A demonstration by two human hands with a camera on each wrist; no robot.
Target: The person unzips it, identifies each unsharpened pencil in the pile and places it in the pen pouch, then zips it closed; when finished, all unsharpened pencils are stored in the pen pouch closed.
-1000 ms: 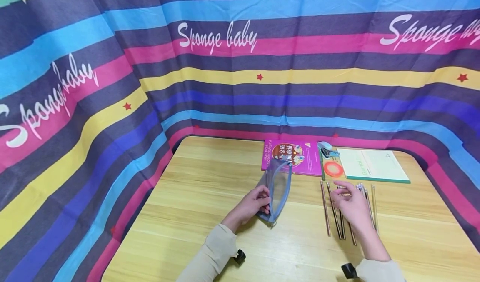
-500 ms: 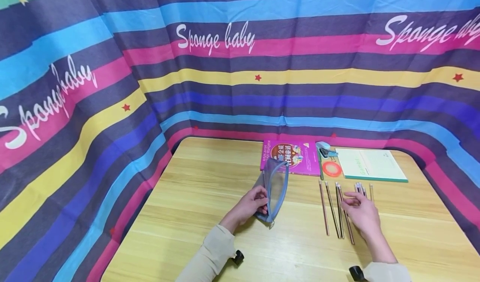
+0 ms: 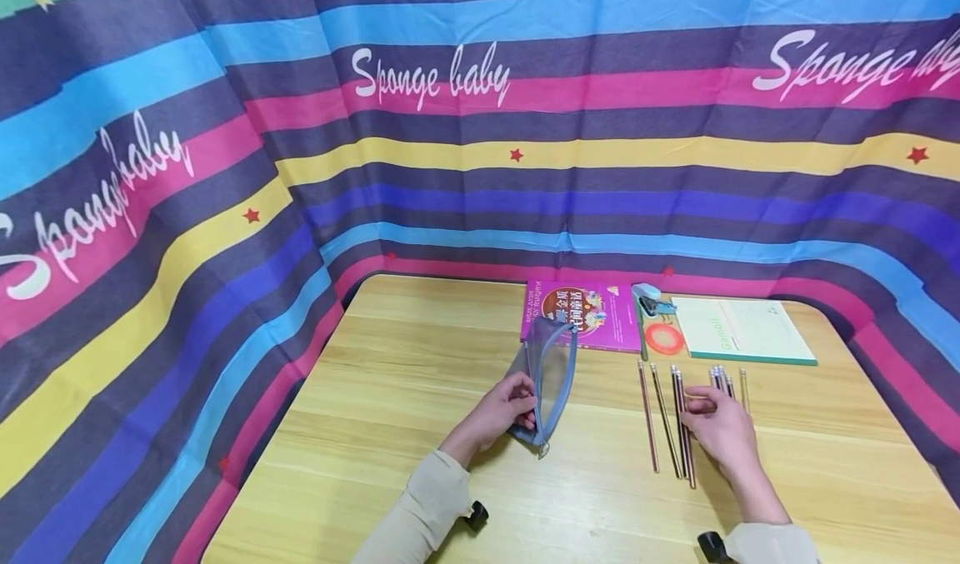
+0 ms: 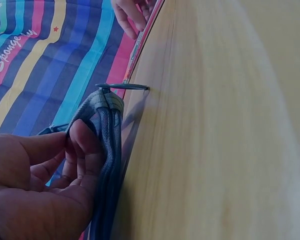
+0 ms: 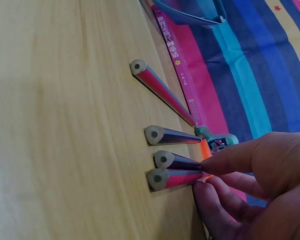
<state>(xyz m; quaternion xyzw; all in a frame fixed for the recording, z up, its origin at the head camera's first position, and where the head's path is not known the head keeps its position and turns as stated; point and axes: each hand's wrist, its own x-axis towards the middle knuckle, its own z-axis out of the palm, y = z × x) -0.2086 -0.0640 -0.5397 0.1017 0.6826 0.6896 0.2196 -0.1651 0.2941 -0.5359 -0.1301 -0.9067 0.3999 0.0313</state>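
My left hand (image 3: 491, 414) holds the blue-edged mesh zip pouch (image 3: 567, 389) by its near side, its mouth gaping. In the left wrist view, thumb and fingers curl at the zipped edge (image 4: 109, 150). My right hand (image 3: 723, 435) is over the pencils on the table. Seen from the right wrist, thumb and forefinger pinch a pink pencil (image 5: 182, 178) and a dark pencil (image 5: 182, 161) lying side by side. Left of these lie another dark pencil (image 3: 666, 422) and a reddish pencil (image 3: 648, 418). Several more pencils (image 3: 721, 376) are partly hidden behind the right hand.
A magenta book (image 3: 618, 314) lies at the back, behind the pouch. Right of it are a small light-blue item (image 3: 647, 291), an orange-red ring (image 3: 664, 339) and a pale green-edged notebook (image 3: 750, 331). A striped curtain (image 3: 450, 206) surrounds the wooden table (image 3: 360, 431).
My right hand has come down onto the pencils, and the slanted reddish pencil has swung left against the dark one beside it. My left hand and the pouch stay in place.
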